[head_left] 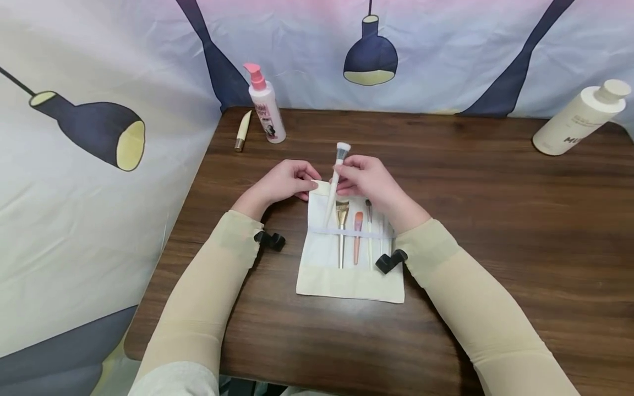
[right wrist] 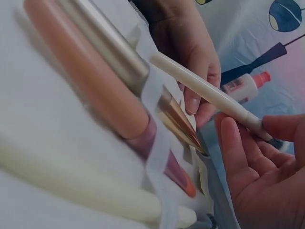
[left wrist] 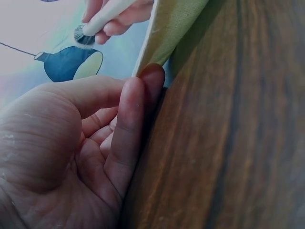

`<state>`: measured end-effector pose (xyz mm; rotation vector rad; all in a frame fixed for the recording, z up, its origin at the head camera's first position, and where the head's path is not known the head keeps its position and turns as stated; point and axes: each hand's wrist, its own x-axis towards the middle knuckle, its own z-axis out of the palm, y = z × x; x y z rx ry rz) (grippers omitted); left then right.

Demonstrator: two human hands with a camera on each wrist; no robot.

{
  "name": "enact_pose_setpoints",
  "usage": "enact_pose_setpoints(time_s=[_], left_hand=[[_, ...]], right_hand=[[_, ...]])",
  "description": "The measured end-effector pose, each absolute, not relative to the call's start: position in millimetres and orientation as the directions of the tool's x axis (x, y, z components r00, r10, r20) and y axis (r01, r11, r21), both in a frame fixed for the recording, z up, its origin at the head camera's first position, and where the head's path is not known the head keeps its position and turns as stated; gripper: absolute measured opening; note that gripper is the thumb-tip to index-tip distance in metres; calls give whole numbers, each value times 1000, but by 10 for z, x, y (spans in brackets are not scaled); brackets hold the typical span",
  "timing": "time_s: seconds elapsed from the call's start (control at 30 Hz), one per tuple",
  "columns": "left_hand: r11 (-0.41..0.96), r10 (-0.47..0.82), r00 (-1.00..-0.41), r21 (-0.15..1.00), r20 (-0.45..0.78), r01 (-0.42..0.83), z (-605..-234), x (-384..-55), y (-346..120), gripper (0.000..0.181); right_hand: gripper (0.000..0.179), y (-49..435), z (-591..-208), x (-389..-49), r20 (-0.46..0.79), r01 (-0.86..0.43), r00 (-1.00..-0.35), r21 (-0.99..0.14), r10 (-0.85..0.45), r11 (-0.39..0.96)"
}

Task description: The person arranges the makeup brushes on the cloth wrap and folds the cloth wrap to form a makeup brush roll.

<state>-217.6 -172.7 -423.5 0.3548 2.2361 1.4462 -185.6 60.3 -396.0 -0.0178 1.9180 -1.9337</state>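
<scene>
Head view: mid-frame, my right hand (head_left: 365, 179) pinched a white brush (head_left: 333, 187) over the cloth holder (head_left: 322, 278), whose upper-left corner my left hand (head_left: 287, 180) pinched; below, its strap (head_left: 349, 232) held a gold brush (head_left: 341, 250) and a pink brush (head_left: 356, 250), while a pump bottle (head_left: 267, 113) stood upper left.

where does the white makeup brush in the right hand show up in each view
Head: white makeup brush near the centre, bristles up
Left wrist: white makeup brush at the top, left of centre, bristles lower left
Right wrist: white makeup brush from upper centre slanting down right, bristles partly hidden
Shared landmark: the right hand holding it
</scene>
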Motion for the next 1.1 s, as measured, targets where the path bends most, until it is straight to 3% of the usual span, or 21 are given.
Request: enact_pose_setpoints(time_s=[0.23,0.63,0.93,1.1], left_hand=[[410,449,-861,911,-241,-41,-4244,-2165,-1722,16],[418,452,-855,907,-254,-49,-4226,-2187,-1720,17],[433,450,-852,900,-269,-55,-4228,-2164,-1734,17],[412,447,-863,910,-237,-36,-4228,-2165,-1728,15]], right_hand=[[21,533,-3996,-1804,-343,286,-867,-937,-362,202],[34,511,-3978,-1708,-382,207,-853,-873,-356,441],[33,481,-4000,-1681,-456,210,-806,-816,-378,538],[34,468,-3991,-1656,-432,134,-815,-788,-385,601]])
